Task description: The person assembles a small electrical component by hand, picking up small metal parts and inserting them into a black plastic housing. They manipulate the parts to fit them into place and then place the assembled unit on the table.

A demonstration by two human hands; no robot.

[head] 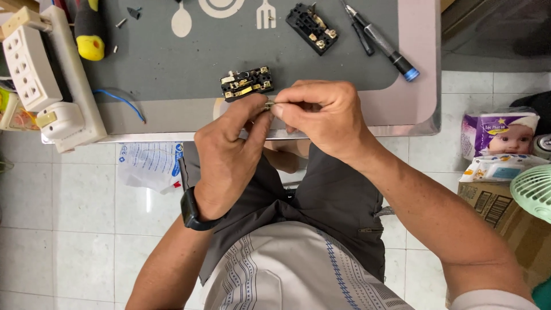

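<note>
Hands met over the counter [172, 117] edge: left hand [229, 155] and right hand [321, 115] both pinched a small brass part [268, 107], steadying it, just beside the black switch block [247, 83] lying within easy reach.

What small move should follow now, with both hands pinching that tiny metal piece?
Probably carry the small brass part, pinched between left hand and right hand, up to the open black socket insert lying just above it.
</note>
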